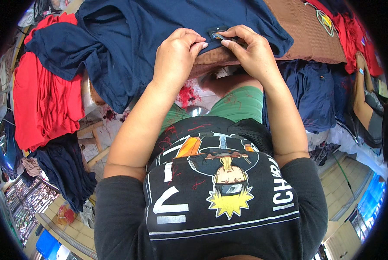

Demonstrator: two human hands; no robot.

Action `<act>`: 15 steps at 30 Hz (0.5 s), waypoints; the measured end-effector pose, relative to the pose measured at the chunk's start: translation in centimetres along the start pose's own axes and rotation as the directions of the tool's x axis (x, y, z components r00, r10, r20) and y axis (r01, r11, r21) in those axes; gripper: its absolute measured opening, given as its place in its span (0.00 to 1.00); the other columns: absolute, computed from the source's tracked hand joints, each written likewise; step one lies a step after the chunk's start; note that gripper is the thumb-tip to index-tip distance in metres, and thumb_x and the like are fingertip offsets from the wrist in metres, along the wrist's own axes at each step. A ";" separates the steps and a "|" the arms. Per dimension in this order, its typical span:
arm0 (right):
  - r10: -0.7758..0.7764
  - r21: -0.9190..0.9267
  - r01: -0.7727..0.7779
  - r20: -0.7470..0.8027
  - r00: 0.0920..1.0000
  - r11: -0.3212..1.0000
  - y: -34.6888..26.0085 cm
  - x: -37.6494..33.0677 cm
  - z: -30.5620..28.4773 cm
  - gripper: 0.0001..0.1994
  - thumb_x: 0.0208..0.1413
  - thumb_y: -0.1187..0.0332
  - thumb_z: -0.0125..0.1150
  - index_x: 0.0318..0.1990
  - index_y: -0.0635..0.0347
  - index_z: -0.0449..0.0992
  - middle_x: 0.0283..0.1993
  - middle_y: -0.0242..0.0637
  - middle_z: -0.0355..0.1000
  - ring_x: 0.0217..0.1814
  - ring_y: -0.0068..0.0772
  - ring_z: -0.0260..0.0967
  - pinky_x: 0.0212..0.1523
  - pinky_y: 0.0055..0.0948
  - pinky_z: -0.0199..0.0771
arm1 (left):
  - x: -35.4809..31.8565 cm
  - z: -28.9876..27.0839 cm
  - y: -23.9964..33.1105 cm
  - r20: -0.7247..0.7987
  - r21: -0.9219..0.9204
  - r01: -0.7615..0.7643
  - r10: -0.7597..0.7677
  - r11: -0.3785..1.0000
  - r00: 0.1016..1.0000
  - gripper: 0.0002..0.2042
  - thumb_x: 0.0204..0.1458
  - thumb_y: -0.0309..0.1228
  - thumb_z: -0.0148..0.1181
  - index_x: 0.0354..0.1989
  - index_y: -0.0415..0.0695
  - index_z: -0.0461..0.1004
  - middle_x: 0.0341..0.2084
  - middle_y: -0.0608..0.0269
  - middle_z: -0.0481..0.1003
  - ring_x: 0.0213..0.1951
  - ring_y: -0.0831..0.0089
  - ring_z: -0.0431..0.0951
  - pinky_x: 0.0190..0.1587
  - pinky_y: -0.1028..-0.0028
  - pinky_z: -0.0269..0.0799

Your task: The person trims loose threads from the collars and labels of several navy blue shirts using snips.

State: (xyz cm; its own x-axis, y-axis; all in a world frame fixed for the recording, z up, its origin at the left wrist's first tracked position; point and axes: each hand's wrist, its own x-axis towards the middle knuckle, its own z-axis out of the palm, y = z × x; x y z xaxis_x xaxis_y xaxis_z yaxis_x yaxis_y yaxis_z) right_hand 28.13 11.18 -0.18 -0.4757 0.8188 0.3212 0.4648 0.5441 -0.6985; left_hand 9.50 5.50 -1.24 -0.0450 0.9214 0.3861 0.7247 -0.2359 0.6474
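- one small dark label (217, 33) at the hem of a navy shirt (129, 39), top centre, over brown fabric (308, 39)
- right hand (254, 54) pinches the label between thumb and fingertips
- left hand (176, 54) pinches the shirt edge just beside it
- red garments (42, 99) lie to the left, more navy clothes (310, 97) to the right
- another person's arm (362, 95) at the far right

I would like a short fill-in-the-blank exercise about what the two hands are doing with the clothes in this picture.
1. Both hands pinch a small label sewn on a ____ blue garment.
2. The right hand and the left hand work ____ each other.
3. Left of that garment lies a pile of ____ cloth.

Missing words: navy; beside; red
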 end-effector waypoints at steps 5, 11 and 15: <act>-0.004 0.025 0.004 0.007 1.000 1.000 0.5 -0.2 0.0 0.09 0.49 0.69 0.63 0.38 0.60 0.79 0.38 0.44 0.74 0.43 0.47 0.72 0.44 0.36 0.71 | 0.3 0.1 0.6 -0.018 0.100 0.047 -0.046 0.994 0.999 0.08 0.50 0.32 0.62 0.32 0.40 0.78 0.30 0.53 0.78 0.35 0.57 0.79 0.38 0.66 0.74; -0.034 -0.026 0.035 0.041 0.999 0.999 0.1 -0.3 -0.2 0.10 0.48 0.69 0.64 0.39 0.60 0.79 0.40 0.42 0.74 0.43 0.47 0.73 0.44 0.35 0.71 | 0.4 0.0 0.8 0.008 0.030 0.123 -0.123 0.992 0.992 0.10 0.54 0.35 0.61 0.36 0.41 0.77 0.31 0.51 0.78 0.33 0.57 0.80 0.37 0.66 0.75; -0.037 -0.116 0.043 0.050 0.998 0.992 -0.7 -0.1 -0.1 0.10 0.48 0.68 0.63 0.39 0.58 0.79 0.40 0.41 0.75 0.43 0.47 0.73 0.43 0.34 0.72 | 0.6 -0.4 0.9 0.023 -0.051 0.021 -0.020 0.998 1.000 0.10 0.54 0.34 0.61 0.35 0.39 0.77 0.31 0.54 0.78 0.36 0.61 0.79 0.42 0.69 0.73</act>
State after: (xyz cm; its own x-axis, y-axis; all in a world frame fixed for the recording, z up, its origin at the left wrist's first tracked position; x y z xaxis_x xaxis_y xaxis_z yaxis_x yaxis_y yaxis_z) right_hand 27.92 10.73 0.29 -0.5293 0.7878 0.3149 0.5275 0.5963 -0.6051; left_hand 9.87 5.77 -0.18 -0.0434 0.9326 0.3583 0.6873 -0.2324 0.6882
